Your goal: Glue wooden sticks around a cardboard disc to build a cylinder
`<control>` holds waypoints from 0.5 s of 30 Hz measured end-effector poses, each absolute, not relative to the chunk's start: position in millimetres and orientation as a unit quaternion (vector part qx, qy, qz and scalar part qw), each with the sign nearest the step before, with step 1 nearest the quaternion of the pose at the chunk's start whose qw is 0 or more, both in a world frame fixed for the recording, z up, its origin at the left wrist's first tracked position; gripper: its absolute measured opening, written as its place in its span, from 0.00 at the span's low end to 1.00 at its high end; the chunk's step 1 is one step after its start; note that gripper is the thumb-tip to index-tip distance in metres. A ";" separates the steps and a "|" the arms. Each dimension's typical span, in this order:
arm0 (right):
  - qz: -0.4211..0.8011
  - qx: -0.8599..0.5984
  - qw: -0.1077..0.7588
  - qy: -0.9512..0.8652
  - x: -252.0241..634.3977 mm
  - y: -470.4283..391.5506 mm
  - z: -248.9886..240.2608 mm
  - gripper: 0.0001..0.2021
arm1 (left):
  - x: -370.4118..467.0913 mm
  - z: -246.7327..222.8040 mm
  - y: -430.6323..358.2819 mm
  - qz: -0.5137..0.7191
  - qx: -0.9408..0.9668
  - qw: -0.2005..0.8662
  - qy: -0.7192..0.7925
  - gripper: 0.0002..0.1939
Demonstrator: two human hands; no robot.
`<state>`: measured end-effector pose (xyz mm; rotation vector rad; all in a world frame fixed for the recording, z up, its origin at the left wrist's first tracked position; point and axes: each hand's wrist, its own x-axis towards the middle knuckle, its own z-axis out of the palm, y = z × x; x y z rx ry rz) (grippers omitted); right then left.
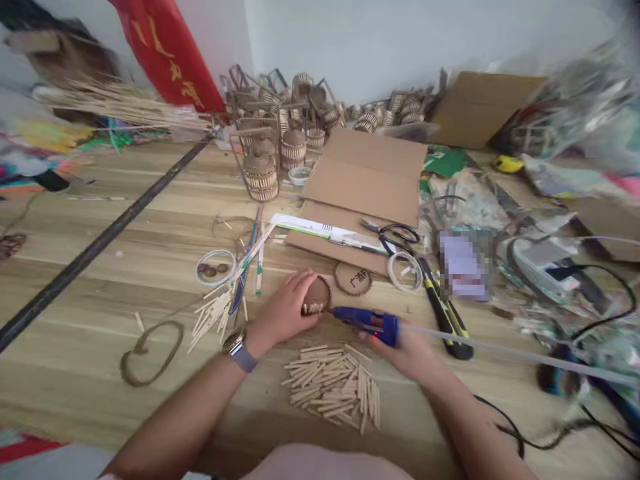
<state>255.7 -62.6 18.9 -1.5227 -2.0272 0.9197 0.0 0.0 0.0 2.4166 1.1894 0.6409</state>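
Observation:
My left hand [286, 312] grips the side of a small round cardboard disc [319, 291] with a braided rim. Several short pale sticks stand in a row along the disc's near edge. In my right hand [407, 350] is a blue hot glue gun [367, 321], its nozzle at the disc's right edge by the sticks. A long translucent glue stick [500, 351] trails from its back. Just beyond lies a second round disc [353, 279] with dark characters on it. Between my forearms, a pile of short wooden sticks [333, 387] lies on the table.
Cardboard sheets [367, 177], scissors [395, 233] and a yellow-black utility knife [445, 310] lie ahead and right. White tape rolls [216, 268] and loose sticks [213, 317] are at left. Small wooden buckets [261, 177] crowd the wall. Cables and plastic bags fill the right.

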 end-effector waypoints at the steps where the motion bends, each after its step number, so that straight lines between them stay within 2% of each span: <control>1: 0.332 -0.549 0.221 -0.735 254.9 -62.8 19.1 0.16 | 0.2 -0.1 -0.3 0.226 0.857 0.187 0.422 0.36; 15: 0.338 -0.551 0.241 -0.724 246.6 -63.7 27.2 0.13 | 1.6 1.3 0.2 0.237 0.854 0.198 0.420 0.36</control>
